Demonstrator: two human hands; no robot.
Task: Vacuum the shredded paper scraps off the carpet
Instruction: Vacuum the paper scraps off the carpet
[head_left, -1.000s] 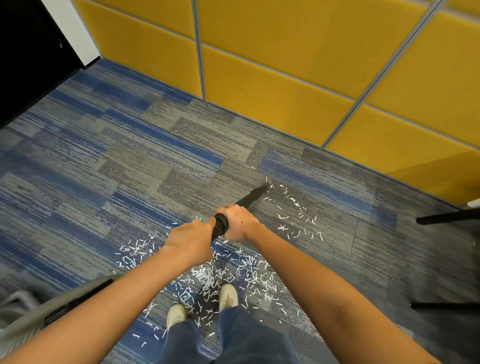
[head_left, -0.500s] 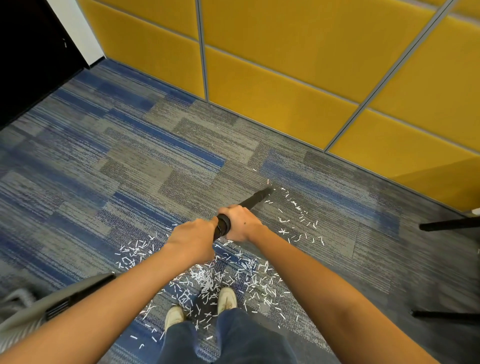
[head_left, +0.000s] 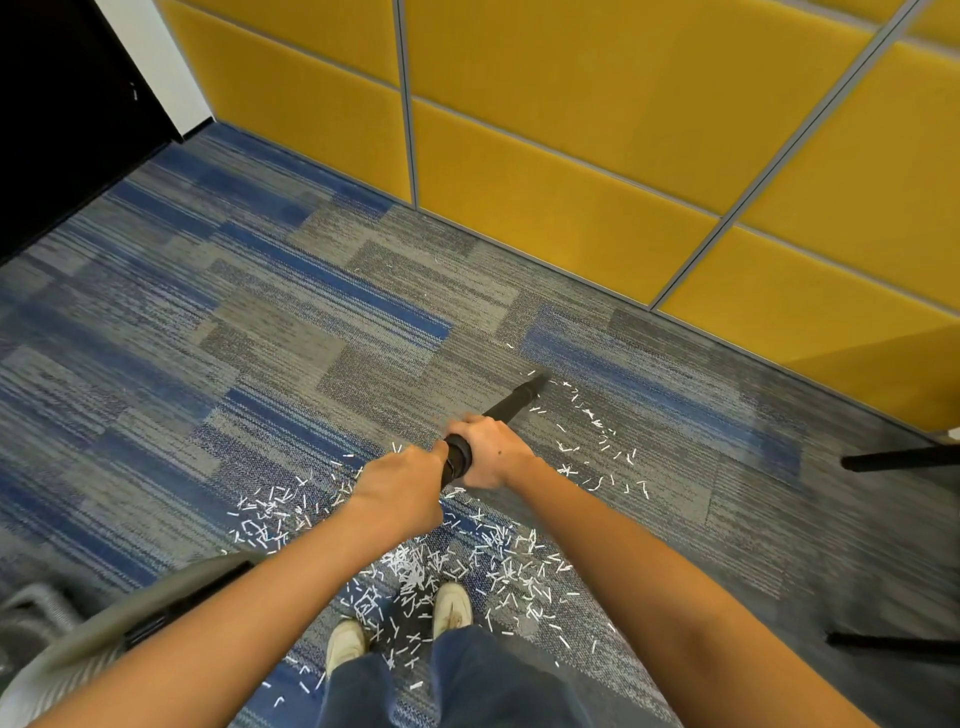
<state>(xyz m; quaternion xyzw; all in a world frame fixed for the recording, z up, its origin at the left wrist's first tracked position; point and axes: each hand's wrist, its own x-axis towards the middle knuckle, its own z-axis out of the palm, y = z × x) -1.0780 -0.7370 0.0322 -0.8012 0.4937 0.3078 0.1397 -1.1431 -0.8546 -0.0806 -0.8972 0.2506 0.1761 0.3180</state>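
Yellow wall panels (head_left: 571, 130) fill the top of the frame above the blue-grey carpet (head_left: 208, 338), with a grey vacuum body (head_left: 78, 639) at lower left and black legs (head_left: 898, 460) at the right edge. At centre, the left hand (head_left: 400, 488) and right hand (head_left: 493, 449) both curl tightly round the black wand (head_left: 511, 405). Its tip sits among thin paper scraps (head_left: 415, 566), which lie thickest by the shoes (head_left: 452, 608) at bottom centre.

Two hands, left hand (head_left: 400, 488) and right hand (head_left: 493, 451), are showing, plus one vacuum wand (head_left: 511, 405) and two shoes (head_left: 452, 608) — paper scraps (head_left: 415, 569) beyond counting.
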